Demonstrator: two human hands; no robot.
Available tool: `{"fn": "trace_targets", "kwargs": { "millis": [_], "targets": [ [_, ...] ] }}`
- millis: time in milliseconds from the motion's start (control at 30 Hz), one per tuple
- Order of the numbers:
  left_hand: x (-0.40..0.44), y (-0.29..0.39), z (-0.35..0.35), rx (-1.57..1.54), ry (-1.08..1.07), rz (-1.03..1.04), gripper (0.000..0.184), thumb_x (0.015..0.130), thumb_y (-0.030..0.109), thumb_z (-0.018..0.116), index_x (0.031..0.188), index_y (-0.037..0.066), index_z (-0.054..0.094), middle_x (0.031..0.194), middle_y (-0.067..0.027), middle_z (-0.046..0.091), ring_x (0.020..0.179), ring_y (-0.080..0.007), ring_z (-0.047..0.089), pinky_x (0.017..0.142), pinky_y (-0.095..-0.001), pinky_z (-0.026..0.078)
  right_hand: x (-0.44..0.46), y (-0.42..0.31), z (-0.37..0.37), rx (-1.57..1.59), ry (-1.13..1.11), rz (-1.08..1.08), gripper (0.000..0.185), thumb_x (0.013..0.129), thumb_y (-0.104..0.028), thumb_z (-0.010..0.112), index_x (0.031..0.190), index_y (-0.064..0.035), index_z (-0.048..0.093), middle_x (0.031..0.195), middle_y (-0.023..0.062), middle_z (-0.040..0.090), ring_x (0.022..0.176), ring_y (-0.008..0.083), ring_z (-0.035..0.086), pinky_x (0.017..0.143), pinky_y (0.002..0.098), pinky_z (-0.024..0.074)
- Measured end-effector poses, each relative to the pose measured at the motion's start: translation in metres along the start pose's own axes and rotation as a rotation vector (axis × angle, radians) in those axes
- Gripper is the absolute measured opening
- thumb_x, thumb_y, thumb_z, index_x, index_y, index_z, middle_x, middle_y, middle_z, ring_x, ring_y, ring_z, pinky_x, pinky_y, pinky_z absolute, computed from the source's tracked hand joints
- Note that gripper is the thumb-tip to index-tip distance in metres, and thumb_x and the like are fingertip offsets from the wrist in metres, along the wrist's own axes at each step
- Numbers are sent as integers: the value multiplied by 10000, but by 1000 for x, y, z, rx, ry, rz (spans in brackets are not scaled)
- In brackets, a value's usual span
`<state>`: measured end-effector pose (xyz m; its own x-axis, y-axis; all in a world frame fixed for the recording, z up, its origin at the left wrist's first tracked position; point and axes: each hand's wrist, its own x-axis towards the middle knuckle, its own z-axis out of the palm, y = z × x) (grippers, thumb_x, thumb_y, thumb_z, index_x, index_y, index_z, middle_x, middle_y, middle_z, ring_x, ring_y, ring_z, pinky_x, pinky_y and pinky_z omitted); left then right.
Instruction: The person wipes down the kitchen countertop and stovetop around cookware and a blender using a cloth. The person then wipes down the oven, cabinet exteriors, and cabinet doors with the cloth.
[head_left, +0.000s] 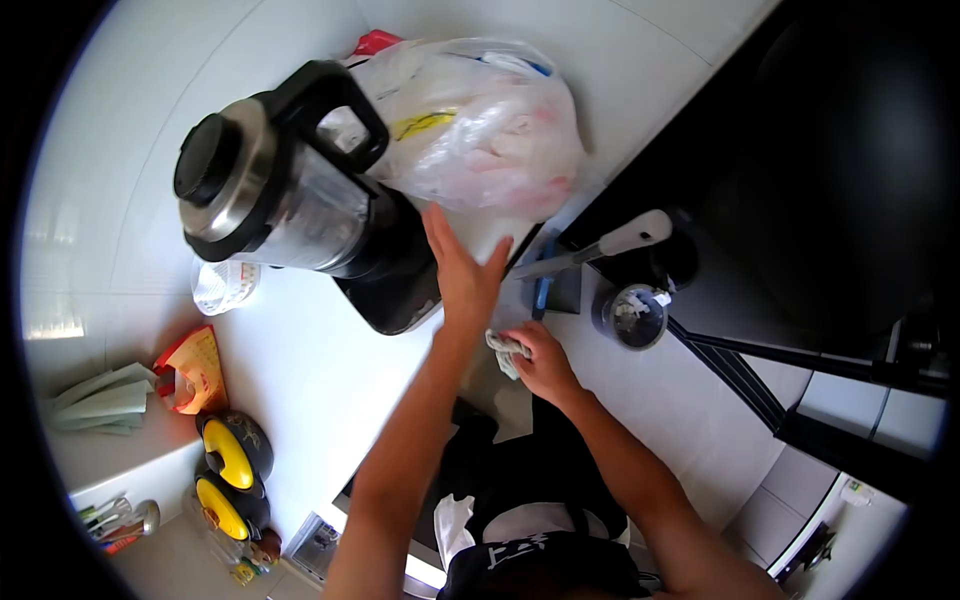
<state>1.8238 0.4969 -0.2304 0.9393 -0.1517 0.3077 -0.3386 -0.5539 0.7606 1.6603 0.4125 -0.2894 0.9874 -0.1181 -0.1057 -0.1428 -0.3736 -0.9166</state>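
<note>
Left hand (pixel 465 280), mine: fingers spread, thumb out, just beside the blender (pixel 320 212); whether touching, I cannot tell.
Right hand (pixel 548 368), mine: fingers closed, pinching a bunched pale cloth (pixel 504 350) past the edge of the white counter (pixel 285 370).
Blender: standing on the counter, lid on, handled jug over black base.
Clear plastic bag (pixel 500 145): filled, beside the blender, near my left fingertips.
Risks, as I judge: a knock from my left wrist could shift the blender; snagged plastic could drag the bag; a slack pinch could drop the cloth.
</note>
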Motion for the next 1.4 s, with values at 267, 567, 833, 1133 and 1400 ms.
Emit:
{"fn": "trace_targets", "kwargs": {
  "millis": [267, 567, 833, 1133, 1400],
  "targets": [
    [139, 8, 71, 157, -5, 85, 884, 818, 336, 771, 1497, 2, 314, 1509, -418, 209, 1340, -561, 362, 1049, -524, 424, -76, 61, -32, 106, 129, 243, 355, 853, -13, 608, 1203, -51, 658, 1113, 162, 630, 1017, 331, 642, 889, 379, 517],
    [198, -16, 109, 395, -195, -161, 813, 790, 409, 747, 1446, 79, 400, 1473, -281, 350, 1243, -489, 488, 935, -568, 489, -81, 82, -55, 100, 89, 314, 350, 865, -16, 610, 1213, -31, 652, 1142, 148, 630, 1043, 277, 644, 914, 345, 510],
    [191, -29, 87, 333, -225, -53, 844, 779, 426, 767, 1440, 29, 422, 1474, -321, 337, 1262, -474, 501, 979, -493, 496, -55, 88, -66, 100, -9, 258, 356, 865, -51, 641, 1220, -21, 644, 1131, 144, 637, 1036, 274, 647, 919, 349, 506],
    [147, -19, 43, 159, -143, 99, 774, 810, 392, 760, 1373, -36, 447, 1362, -325, 452, 1277, -468, 450, 1046, -472, 426, -8, 73, -70, 326, -80, 323, 506, 812, -30, 597, 1318, -30, 589, 1231, 150, 600, 1169, 268, 588, 1026, 352, 443],
    [37, 20, -57, -172, -138, -84, 695, 871, 162, 731, 1456, -5, 396, 1455, -224, 476, 1278, -368, 545, 977, -401, 507, 22, 44, -43, 346, -23, 326, 571, 784, -11, 542, 1355, -13, 561, 1315, 175, 593, 1238, 279, 570, 1071, 338, 416]
  ]
}}
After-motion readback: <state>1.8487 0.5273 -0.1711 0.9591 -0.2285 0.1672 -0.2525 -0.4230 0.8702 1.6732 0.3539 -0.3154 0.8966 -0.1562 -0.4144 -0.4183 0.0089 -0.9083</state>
